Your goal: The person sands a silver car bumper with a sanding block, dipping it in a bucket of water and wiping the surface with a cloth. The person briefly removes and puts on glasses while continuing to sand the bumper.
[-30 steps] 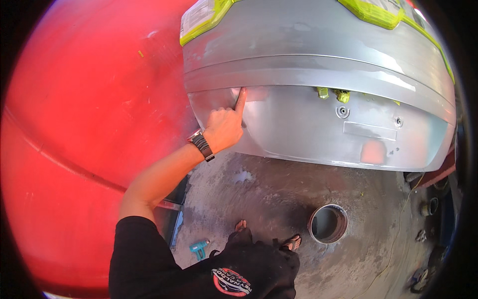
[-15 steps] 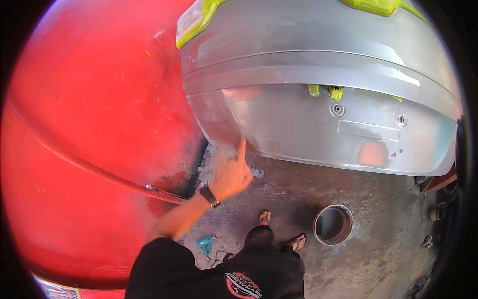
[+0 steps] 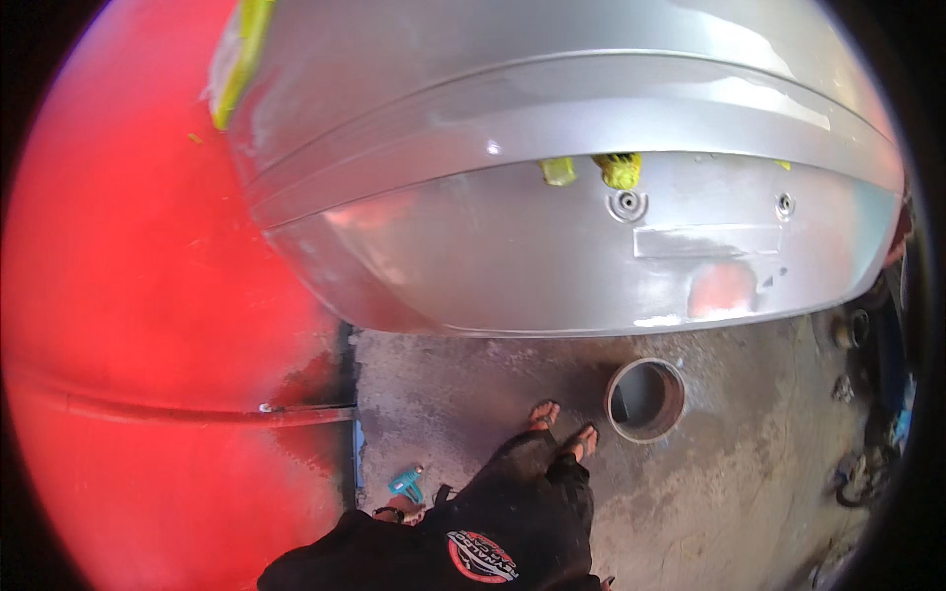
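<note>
My left hand hangs low beside my black shirt, a dark band at its wrist. In the picture it lies just below a teal heat gun; whether the two touch I cannot tell, and the fingers show only in part. At the lower edge a small bit of my right hand shows, its fingers mostly hidden. Ahead stands a silver car rear panel with two round fittings, a recessed rectangle and a reddish patch. Neither hand is at the panel.
A large red car panel fills the left side. Yellow-green masking sticks out below the silver ridge. On the concrete floor a round bucket stands right of my sandalled feet. Dark clutter lies far right.
My left hand has dropped from the silver panel's lower left edge, where its index finger pointed, to my side. The view has shifted, so the silver panel sits farther left.
</note>
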